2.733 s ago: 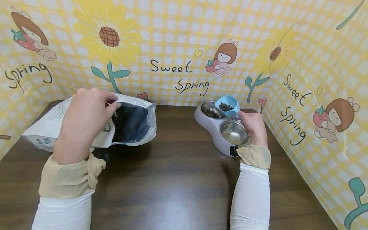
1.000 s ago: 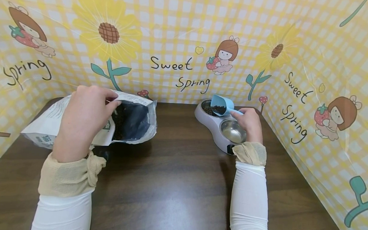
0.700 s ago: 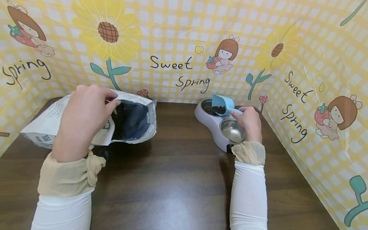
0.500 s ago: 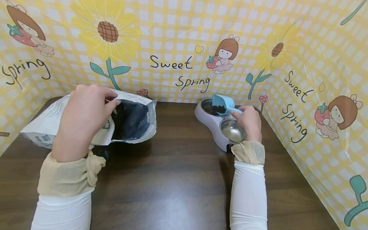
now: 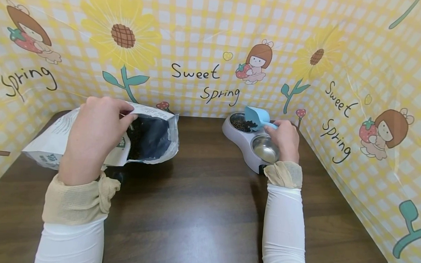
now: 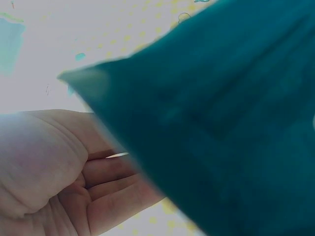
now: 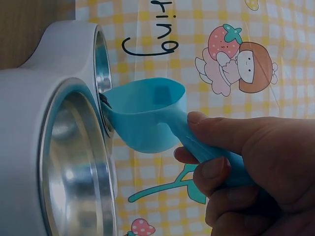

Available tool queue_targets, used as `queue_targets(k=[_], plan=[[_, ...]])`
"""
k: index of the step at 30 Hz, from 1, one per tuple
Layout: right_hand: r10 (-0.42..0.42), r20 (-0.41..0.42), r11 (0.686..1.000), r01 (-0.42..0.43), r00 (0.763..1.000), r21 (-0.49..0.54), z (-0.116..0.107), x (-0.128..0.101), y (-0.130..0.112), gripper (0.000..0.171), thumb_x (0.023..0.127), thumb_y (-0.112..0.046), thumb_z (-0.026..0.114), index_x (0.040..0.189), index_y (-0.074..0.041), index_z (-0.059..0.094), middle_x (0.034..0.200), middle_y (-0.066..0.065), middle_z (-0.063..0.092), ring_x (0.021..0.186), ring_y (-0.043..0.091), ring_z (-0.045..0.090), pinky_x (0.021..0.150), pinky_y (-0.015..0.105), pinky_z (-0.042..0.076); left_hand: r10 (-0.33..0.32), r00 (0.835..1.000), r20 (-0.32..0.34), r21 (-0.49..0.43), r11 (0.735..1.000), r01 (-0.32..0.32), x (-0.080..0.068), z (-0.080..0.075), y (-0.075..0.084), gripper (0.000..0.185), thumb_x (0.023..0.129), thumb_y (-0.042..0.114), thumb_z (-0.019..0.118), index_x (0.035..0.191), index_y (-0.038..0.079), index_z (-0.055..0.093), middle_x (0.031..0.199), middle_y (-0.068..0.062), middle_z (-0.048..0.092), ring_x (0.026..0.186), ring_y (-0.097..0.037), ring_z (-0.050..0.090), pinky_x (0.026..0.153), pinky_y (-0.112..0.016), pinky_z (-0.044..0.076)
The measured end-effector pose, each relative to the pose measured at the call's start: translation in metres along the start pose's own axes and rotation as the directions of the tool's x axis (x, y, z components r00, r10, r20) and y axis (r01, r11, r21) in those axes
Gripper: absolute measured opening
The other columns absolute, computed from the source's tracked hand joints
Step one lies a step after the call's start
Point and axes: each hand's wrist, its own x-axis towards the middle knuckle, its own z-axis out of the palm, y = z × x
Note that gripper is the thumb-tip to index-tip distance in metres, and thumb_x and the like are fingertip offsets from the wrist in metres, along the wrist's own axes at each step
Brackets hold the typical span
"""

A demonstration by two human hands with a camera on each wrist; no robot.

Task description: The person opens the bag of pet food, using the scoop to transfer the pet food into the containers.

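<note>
Blue plastic scoop (image 5: 255, 117) is pinched by its handle in the right hand (image 5: 286, 140), thumb on top and the other fingers (image 7: 216, 173) curled underneath, so the cup end sticks out past the fingertips and tips down over the far bowl (image 5: 241, 125) of the double feeder (image 5: 252, 142). From the wrist view the scoop's lip sits right at the far bowl's metal rim, touching or nearly, hard to call. That bowl already has dark kibble (image 5: 241, 126) in it, and a bit of kibble shows at the scoop's mouth too; the near bowl (image 5: 265, 148) is bare shiny steel right under the hand. Over on the other side the left hand (image 5: 93, 137) grips the top edge of the white food bag (image 5: 60, 138), fingers curled over the lip and holding the mouth open, with dark kibble visible inside. The left wrist view is mostly a blurry teal shape with the palm behind it, so not much to get from that. Room-wise, the feeder sits tucked into the back right corner of the dark wooden table (image 5: 201, 208), close to the yellow checked backdrop (image 5: 206, 42) on two sides, so it's tight behind and to the right of the scoop. Between the bag and the feeder is a wide stretch of bare tabletop, and the same toward the front edge between the two white sleeves.
</note>
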Motion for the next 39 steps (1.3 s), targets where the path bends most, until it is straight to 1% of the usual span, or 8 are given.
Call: queue_targets(k=[3, 7, 12, 17, 20, 26, 32, 39], plan=[[0.002, -0.025, 1.0, -0.002, 1.0, -0.01, -0.0005, -0.0006, 0.0011, 0.043, 0.108, -0.041, 0.063, 0.128, -0.005, 0.075, 0.129, 0.021, 0.076, 0.109, 0.039, 0.067, 0.098, 0.055, 0.054, -0.001, 1.0, 0.0, -0.003, 1.0, 0.001, 0.0, 0.0003, -0.0002, 0.017, 0.103, 0.014, 0.072, 0.109, 0.002, 0.083, 0.104, -0.028, 0.081, 0.093, -0.057, 0.072, 0.082, -0.069, 0.056], [-0.002, -0.04, 1.0, 0.001, 0.999, -0.022, -0.0019, -0.0017, 0.0008, 0.045, 0.109, -0.041, 0.063, 0.135, -0.006, 0.073, 0.131, 0.022, 0.076, 0.111, 0.04, 0.069, 0.097, 0.057, 0.055, -0.001, 1.0, 0.003, 0.003, 1.0, 0.001, -0.0001, 0.0003, 0.0003, 0.02, 0.103, 0.014, 0.072, 0.113, 0.0, 0.082, 0.109, -0.03, 0.08, 0.096, -0.057, 0.072, 0.084, -0.069, 0.057], [-0.008, -0.056, 1.0, 0.006, 0.998, -0.025, -0.0032, -0.002, -0.0004, 0.05, 0.109, -0.041, 0.064, 0.144, -0.006, 0.069, 0.141, 0.023, 0.072, 0.116, 0.042, 0.069, 0.1, 0.059, 0.054, -0.011, 1.0, 0.009, 0.005, 1.0, 0.011, -0.0004, 0.0, 0.0008, 0.023, 0.103, 0.014, 0.072, 0.117, -0.002, 0.081, 0.113, -0.031, 0.079, 0.098, -0.058, 0.072, 0.085, -0.07, 0.057], [-0.013, -0.086, 0.999, 0.011, 0.996, -0.032, -0.0045, -0.002, -0.0015, 0.051, 0.108, -0.041, 0.065, 0.146, -0.007, 0.068, 0.145, 0.023, 0.07, 0.121, 0.045, 0.068, 0.1, 0.06, 0.054, -0.011, 1.0, 0.008, 0.006, 1.0, 0.011, -0.0005, 0.0002, 0.0007, 0.023, 0.103, 0.014, 0.072, 0.117, -0.002, 0.081, 0.112, -0.031, 0.079, 0.098, -0.059, 0.072, 0.085, -0.07, 0.057], [-0.024, -0.088, 0.999, 0.02, 0.996, -0.046, -0.0038, -0.0019, -0.0011, 0.047, 0.108, -0.04, 0.067, 0.141, -0.007, 0.071, 0.139, 0.023, 0.073, 0.118, 0.045, 0.069, 0.098, 0.06, 0.054, -0.007, 1.0, 0.002, 0.006, 1.0, 0.007, -0.0003, 0.0004, 0.0011, 0.022, 0.103, 0.014, 0.072, 0.116, -0.002, 0.082, 0.111, -0.031, 0.079, 0.098, -0.058, 0.073, 0.085, -0.07, 0.057], [-0.046, -0.085, 0.994, 0.037, 0.995, -0.101, 0.0, -0.0015, -0.0004, 0.036, 0.106, -0.036, 0.072, 0.122, -0.004, 0.077, 0.114, 0.022, 0.077, 0.099, 0.04, 0.07, 0.087, 0.055, 0.054, -0.008, 1.0, 0.005, 0.006, 1.0, 0.008, 0.0004, 0.0004, 0.0012, 0.024, 0.103, 0.014, 0.072, 0.117, -0.002, 0.081, 0.112, -0.031, 0.079, 0.098, -0.058, 0.072, 0.085, -0.07, 0.057], [-0.048, -0.076, 0.991, 0.038, 0.996, -0.128, 0.0008, -0.0017, -0.0014, 0.038, 0.105, -0.035, 0.073, 0.126, -0.004, 0.077, 0.115, 0.022, 0.077, 0.097, 0.039, 0.069, 0.084, 0.053, 0.055, -0.009, 1.0, 0.004, 0.003, 1.0, 0.009, 0.0002, 0.0001, 0.0012, 0.023, 0.103, 0.015, 0.072, 0.117, -0.002, 0.081, 0.112, -0.031, 0.079, 0.099, -0.058, 0.073, 0.085, -0.07, 0.058], [-0.044, -0.075, 0.993, 0.035, 0.996, -0.11, -0.0017, -0.0045, -0.0031, 0.036, 0.106, -0.036, 0.072, 0.12, -0.004, 0.078, 0.107, 0.02, 0.075, 0.09, 0.036, 0.066, 0.076, 0.045, 0.05, -0.006, 1.0, 0.005, 0.002, 1.0, 0.006, 0.0002, 0.0005, 0.0007, 0.023, 0.103, 0.014, 0.072, 0.116, -0.002, 0.082, 0.111, -0.031, 0.08, 0.098, -0.057, 0.073, 0.085, -0.069, 0.058]])
